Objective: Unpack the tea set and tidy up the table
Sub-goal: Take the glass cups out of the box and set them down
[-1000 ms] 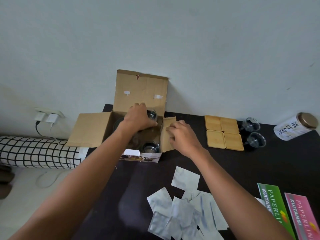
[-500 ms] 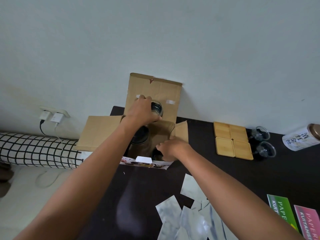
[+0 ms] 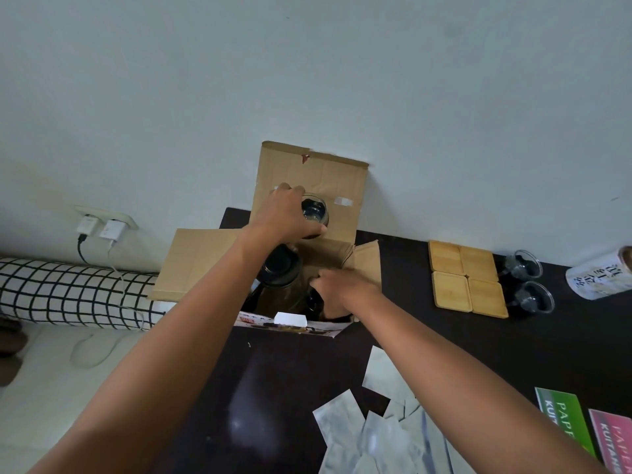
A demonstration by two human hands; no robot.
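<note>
An open cardboard box (image 3: 201,265) stands at the far left end of the dark table (image 3: 427,343), its flaps spread. My left hand (image 3: 285,217) holds a small glass cup (image 3: 314,212) above the box, in front of the upright back flap. My right hand (image 3: 337,292) reaches down into the box's near right corner and closes around another glass cup (image 3: 313,301), mostly hidden. A larger dark glass vessel (image 3: 280,268) sits inside the box under my left wrist.
Four wooden coasters (image 3: 466,278) lie in a square right of the box, with two glass cups (image 3: 528,285) beside them and a white jar (image 3: 600,277) on its side. Silver wrappers (image 3: 376,436) and two booklets (image 3: 581,429) lie near. Chargers (image 3: 102,229) plug into the wall.
My left hand has lifted the glass cup up out of the box. My right hand has left the side flap and gone down into the box's near corner.
</note>
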